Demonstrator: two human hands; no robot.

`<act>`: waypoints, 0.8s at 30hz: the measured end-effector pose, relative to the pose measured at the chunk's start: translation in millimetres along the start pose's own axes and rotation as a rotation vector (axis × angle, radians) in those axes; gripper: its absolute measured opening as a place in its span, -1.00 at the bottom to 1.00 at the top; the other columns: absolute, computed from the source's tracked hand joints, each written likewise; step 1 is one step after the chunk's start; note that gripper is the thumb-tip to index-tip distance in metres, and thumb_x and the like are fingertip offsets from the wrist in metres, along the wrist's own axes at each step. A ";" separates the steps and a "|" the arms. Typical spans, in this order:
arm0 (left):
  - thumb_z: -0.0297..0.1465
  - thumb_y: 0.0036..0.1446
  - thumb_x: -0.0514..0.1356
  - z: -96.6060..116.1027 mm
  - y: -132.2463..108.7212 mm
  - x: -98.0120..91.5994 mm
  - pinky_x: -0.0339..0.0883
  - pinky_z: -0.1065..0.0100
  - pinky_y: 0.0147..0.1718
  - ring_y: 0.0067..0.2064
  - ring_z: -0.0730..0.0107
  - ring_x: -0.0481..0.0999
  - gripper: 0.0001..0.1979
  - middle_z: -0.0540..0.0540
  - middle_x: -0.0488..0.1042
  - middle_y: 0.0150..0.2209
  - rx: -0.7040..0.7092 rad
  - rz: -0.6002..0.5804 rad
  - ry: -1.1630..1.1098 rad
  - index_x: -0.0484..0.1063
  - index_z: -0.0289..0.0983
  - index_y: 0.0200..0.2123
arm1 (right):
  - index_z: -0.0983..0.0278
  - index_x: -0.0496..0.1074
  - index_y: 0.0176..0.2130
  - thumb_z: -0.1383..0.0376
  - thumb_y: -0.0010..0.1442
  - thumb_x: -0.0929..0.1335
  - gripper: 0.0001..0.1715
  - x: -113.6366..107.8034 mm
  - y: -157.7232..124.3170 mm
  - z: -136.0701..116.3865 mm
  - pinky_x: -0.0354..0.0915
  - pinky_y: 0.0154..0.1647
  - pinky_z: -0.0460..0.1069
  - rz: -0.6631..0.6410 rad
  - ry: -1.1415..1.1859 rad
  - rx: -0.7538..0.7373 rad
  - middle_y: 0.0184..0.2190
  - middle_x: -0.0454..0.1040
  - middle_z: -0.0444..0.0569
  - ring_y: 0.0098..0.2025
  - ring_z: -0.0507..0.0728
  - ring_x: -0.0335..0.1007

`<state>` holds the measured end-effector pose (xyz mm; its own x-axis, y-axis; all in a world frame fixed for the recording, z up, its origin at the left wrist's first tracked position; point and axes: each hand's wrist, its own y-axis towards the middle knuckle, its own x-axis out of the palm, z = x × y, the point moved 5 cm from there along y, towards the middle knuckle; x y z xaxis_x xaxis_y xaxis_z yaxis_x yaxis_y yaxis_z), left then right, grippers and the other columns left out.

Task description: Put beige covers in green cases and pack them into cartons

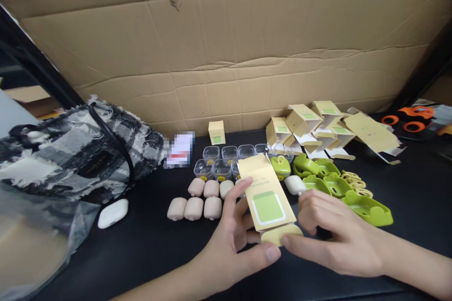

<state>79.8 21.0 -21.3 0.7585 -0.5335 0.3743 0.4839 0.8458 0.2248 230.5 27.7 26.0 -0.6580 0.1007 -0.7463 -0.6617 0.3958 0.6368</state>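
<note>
A small yellow cardboard box (259, 181) with a green and white picture is tilted in front of me. My left hand (226, 249) grips it from the left, fingers around the side and behind, thumb near the lower flap. My right hand (339, 240) is at its lower right, fingers curled, with the thumb against the end flap (278, 234). Behind the box stand transparent plastic cups (222, 169) in two rows. Left of it lie several pale pink and cream rounded pieces (194, 208). A white rounded piece (295, 185) sits just beyond my right hand.
Green silicone cases (369, 209) and yellow loops (353, 183) lie to the right, near a closed green case (280, 167). Folded boxes (303, 120) are piled behind. One box (216, 132) stands alone. A white earbud case (113, 213) and checked bag (81, 155) are left.
</note>
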 end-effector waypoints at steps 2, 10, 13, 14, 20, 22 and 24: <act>-0.40 0.07 0.32 0.8 1.1 0.2 0.38 0.27 -0.09 0.11 0.18 0.40 -0.33 -0.06 0.24 0.18 -0.001 0.018 -0.003 0.09 0.21 0.13 | 0.16 0.39 -0.30 0.36 0.27 0.29 -0.88 -0.8 -1.6 -1.8 0.08 -0.47 -0.02 0.020 -0.056 -0.086 -0.58 0.21 -0.20 -0.52 0.03 0.11; -0.40 0.18 0.22 6.1 1.0 4.6 0.40 0.34 -0.07 -0.01 0.42 0.50 -0.52 0.06 0.45 0.00 0.060 -0.076 0.024 0.19 0.22 0.07 | 0.30 0.24 -0.01 0.37 0.29 0.27 -0.75 -1.6 -1.1 -1.1 0.14 -0.42 -0.01 -0.019 0.006 -0.166 -0.48 0.36 -0.11 -0.47 0.06 0.18; -0.38 0.12 0.27 5.1 -0.2 2.7 0.40 0.33 -0.06 0.02 0.37 0.49 -0.43 0.04 0.43 0.05 0.100 -0.099 0.108 0.16 0.24 0.10 | 0.29 0.23 -0.02 0.38 0.29 0.28 -0.75 -1.5 -1.8 -3.7 0.12 -0.47 -0.02 -0.016 -0.012 -0.178 -0.51 0.35 -0.12 -0.49 0.06 0.14; -0.39 0.07 0.31 4.5 -0.5 1.9 0.39 0.32 -0.04 0.04 0.36 0.47 -0.38 0.04 0.41 0.07 0.104 -0.096 0.143 0.16 0.25 0.10 | 0.29 0.24 -0.03 0.40 0.28 0.28 -0.76 -1.1 -2.5 -4.6 0.11 -0.48 -0.02 -0.015 -0.027 -0.187 -0.53 0.34 -0.12 -0.50 0.06 0.13; -0.45 0.17 0.22 5.7 -2.4 0.1 0.39 0.36 -0.04 0.03 0.41 0.48 -0.44 0.07 0.42 0.06 0.131 -0.063 0.325 0.15 0.26 0.10 | 0.27 0.34 -0.15 0.49 0.22 0.28 -0.79 2.7 -5.0 -7.4 0.16 -0.50 -0.01 -0.006 -0.039 -0.244 -0.59 0.38 -0.12 -0.52 0.06 0.17; -0.33 0.14 0.24 8.7 -3.5 1.5 0.33 0.22 0.05 0.09 0.30 0.44 -0.40 0.03 0.37 0.13 0.179 -0.083 0.397 0.07 0.27 0.15 | 0.26 0.40 -0.29 0.50 0.19 0.29 -0.83 2.6 -3.4 -9.7 0.18 -0.50 -0.01 0.003 -0.037 -0.274 -0.62 0.38 -0.15 -0.54 0.05 0.21; -0.19 0.09 0.26 13.8 -5.2 2.3 0.22 0.02 0.14 0.17 0.16 0.36 -0.21 0.00 0.30 0.20 0.260 -0.093 0.417 -0.18 0.31 0.23 | 0.25 0.42 -0.42 0.51 0.15 0.32 -0.80 2.4 -1.7 -14.2 0.20 -0.50 -0.02 -0.002 -0.042 -0.340 -0.67 0.35 -0.18 -0.58 0.02 0.22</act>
<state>73.0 15.6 -9.3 0.8531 -0.5204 -0.0377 0.4730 0.7409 0.4767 224.9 14.3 25.9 -0.6460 0.1404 -0.7503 -0.7495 0.0695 0.6584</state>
